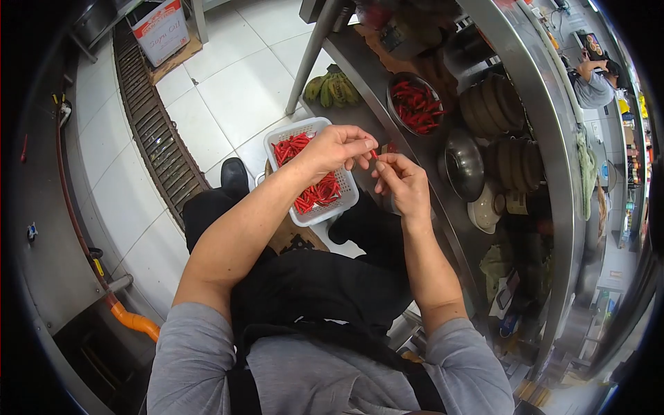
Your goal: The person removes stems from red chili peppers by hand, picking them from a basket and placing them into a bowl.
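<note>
I hold a small, slender, bright red chilli (374, 153) up between my two hands, just beyond the right edge of a white plastic basket with pierced walls (349, 194). My left hand (337, 147) has its thumb and forefinger closed on the chilli's upper end, and the other fingers curl loosely beneath. My right hand (404, 183) nips the lower end between thumb and forefinger, its remaining fingers bent inward. Little of the chilli shows between my fingertips: a thin, smooth, vivid red sliver, too covered for me to tell whether it has its stem.

Below my left wrist, a heap of thin red chillies (319, 196) lies in the basket, many of them narrow and pointed, tangled at all angles. More red chillies (416, 105) fill a round metal bowl (392, 116) on the steel shelf (370, 83) to my right, near a bunch of green bananas (333, 88).
</note>
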The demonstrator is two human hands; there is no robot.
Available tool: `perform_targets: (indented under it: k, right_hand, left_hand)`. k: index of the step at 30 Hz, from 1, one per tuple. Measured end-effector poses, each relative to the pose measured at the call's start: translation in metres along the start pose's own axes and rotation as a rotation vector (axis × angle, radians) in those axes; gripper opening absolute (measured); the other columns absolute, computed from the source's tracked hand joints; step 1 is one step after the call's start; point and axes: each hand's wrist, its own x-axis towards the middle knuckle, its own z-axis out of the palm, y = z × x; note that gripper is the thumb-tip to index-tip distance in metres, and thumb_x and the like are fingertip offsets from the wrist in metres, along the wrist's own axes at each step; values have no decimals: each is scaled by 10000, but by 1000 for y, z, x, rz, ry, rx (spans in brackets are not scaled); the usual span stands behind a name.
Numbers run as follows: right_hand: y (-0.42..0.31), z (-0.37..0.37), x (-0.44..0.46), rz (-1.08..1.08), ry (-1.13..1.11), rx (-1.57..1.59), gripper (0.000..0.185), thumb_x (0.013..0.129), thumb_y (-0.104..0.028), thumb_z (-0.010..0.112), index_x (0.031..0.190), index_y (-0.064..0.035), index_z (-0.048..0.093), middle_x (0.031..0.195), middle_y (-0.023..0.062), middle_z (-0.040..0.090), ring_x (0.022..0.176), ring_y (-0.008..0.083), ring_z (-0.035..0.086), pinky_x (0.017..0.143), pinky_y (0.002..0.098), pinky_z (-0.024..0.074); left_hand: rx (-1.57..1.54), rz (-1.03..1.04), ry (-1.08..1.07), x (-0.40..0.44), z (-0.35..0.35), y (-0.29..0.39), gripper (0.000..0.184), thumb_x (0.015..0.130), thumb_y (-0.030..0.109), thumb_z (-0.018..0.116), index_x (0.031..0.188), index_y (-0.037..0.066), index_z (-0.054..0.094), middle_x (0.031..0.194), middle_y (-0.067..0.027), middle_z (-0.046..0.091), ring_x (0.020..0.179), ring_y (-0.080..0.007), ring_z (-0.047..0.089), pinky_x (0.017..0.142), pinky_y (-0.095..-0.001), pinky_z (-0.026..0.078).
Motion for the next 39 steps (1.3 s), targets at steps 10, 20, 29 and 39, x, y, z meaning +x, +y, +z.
perform_targets:
  k: [10,20,29,39]
  right_hand:
    - [-8,5,-19,-338,-76,-451,152,824,-42,632,972,-20,661,778,121,654,626,220,630,608,316,499]
    - [-24,-141,-23,-392,625,-798,152,820,-56,658,965,-22,685,832,88,673,737,155,642,638,279,486]
    - [29,-63,-71,-619,172,-524,117,819,-156,655,869,-52,675,823,112,655,735,284,641,667,371,528]
    - [106,-32,-61,-234,133,-449,185,789,-227,631,894,-93,704,830,169,671,806,358,647,736,468,520]
  left_hand:
    - [63,-242,-94,7,-8,-12,176,911,173,598,963,18,664,685,-9,594,602,-48,558,488,-167,385]
    - [1522,-56,-303,14,-29,-64,312,784,240,630,953,-19,672,900,-229,660,884,-382,637,837,-434,496]
    - [1164,99,102,12,-37,-52,218,849,182,613,941,-5,677,769,-160,670,721,-253,655,699,-349,519]
    - [1090,688,248,67,49,37,240,868,123,641,1092,36,640,917,-72,675,792,-155,636,664,-266,506]
